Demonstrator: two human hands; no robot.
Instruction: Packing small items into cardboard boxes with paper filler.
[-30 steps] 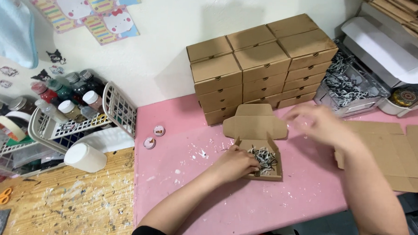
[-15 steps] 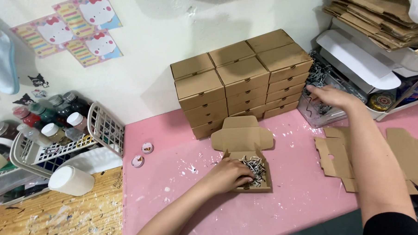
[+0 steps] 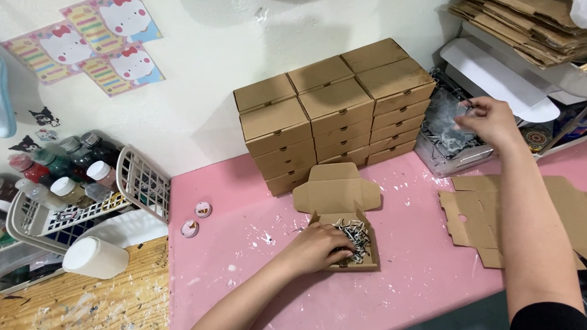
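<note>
The left grip [image 3: 320,245] lies palm down with fingers loosely curled, pressing on shredded paper [image 3: 356,237] inside a small open cardboard box [image 3: 343,219] on the pink table [image 3: 250,274]; it clasps nothing firmly, only holds the filling and the box's near wall in place. The box sits directly under and just right of that grip, its lid flap standing open on the far side. Thin card like this looks light and stiff but easy to crease, so the walls or base would be the safer places to hold; the shreds look soft, springy and loose, best taken in a pinch. The left forearm runs in low from the near edge of the table. Beyond the box stands a stack of closed boxes [image 3: 334,108]. Further right, the right grip [image 3: 487,123] reaches out at arm's length, fingertips pinched narrow over a clear bin [image 3: 437,154] of more shreds, though whether it holds any cannot be told. Flat box blanks [image 3: 474,217] lie below that outstretched arm.
</note>
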